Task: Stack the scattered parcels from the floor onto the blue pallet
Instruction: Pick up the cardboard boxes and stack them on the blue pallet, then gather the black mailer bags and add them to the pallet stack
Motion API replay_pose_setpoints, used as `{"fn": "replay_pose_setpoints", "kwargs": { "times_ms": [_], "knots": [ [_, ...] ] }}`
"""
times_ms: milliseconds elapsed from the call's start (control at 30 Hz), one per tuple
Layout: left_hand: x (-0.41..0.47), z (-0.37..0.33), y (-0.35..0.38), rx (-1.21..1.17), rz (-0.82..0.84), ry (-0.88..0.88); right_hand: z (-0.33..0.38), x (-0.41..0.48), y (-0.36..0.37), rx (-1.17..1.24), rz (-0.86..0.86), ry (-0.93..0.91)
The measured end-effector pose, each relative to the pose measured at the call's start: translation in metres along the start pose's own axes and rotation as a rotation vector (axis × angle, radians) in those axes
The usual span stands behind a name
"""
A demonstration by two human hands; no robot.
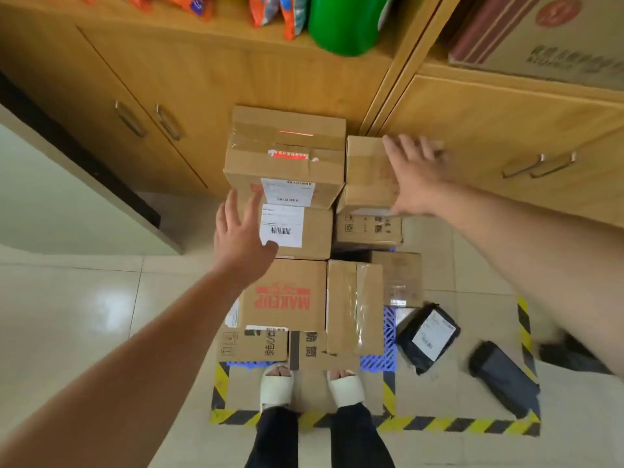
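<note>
Several cardboard parcels are stacked on the blue pallet [389, 336], whose grid shows at the front right. The tallest taped box [287, 153] stands at the back left. Beside it sits a smaller brown box [366, 173], and my right hand [417, 173] lies flat on its top with straight fingers. My left hand [241, 236] is open with spread fingers at the left side of the labelled box [304, 231], under the tall one. A box printed MAKEUP [283, 295] lies in front. Two black bagged parcels [427, 336] [503, 378] lie on the floor at the right.
Wooden cabinets [169, 79] with metal handles stand right behind the stack. Yellow-black tape [439, 423] marks a rectangle on the tiled floor around the pallet. My feet in white slippers [277, 383] stand at the pallet's front edge. A white wall panel [67, 197] is at the left.
</note>
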State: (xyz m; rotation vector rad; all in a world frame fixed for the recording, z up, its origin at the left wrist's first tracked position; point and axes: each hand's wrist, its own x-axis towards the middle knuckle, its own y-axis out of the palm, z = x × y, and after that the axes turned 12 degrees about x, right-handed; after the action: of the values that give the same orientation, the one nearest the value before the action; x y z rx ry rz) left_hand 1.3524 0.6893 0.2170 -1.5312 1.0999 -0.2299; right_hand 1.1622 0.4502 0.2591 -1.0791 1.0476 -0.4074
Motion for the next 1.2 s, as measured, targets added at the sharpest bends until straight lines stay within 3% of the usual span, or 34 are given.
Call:
{"fn": "replay_pose_setpoints", "kwargs": {
  "times_ms": [200, 400, 567, 667, 800, 967, 1100, 1200],
  "knots": [
    [0.053, -0.010, -0.012, 0.205, -0.022, 0.027, -0.016, 0.014, 0.001, 0.070, -0.040, -0.037],
    [0.052, -0.017, -0.011, 0.177, 0.015, 0.011, -0.025, 0.009, 0.013, 0.147, -0.003, -0.048],
    [0.038, -0.019, -0.042, 0.142, 0.076, 0.027, -0.025, -0.031, 0.001, 0.319, -0.107, 0.072],
    [0.006, -0.030, -0.064, 0.040, 0.140, -0.045, -0.030, -0.090, -0.004, 0.579, -0.225, 0.127],
    [-0.081, -0.065, -0.078, -0.281, 0.285, -0.077, -0.007, -0.206, -0.017, 1.218, -0.373, 0.397],
    [-0.221, -0.121, -0.058, -0.629, 0.547, -0.104, 0.018, -0.363, -0.013, 1.662, -0.366, 0.491],
    [-0.318, -0.156, -0.031, -0.615, 0.700, -0.080, -0.008, -0.473, 0.013, 1.891, -0.387, 0.700],
    [-0.372, -0.183, -0.017, -0.495, 0.826, -0.022, -0.051, -0.536, 0.023, 1.922, -0.443, 0.856]
  ]
}}
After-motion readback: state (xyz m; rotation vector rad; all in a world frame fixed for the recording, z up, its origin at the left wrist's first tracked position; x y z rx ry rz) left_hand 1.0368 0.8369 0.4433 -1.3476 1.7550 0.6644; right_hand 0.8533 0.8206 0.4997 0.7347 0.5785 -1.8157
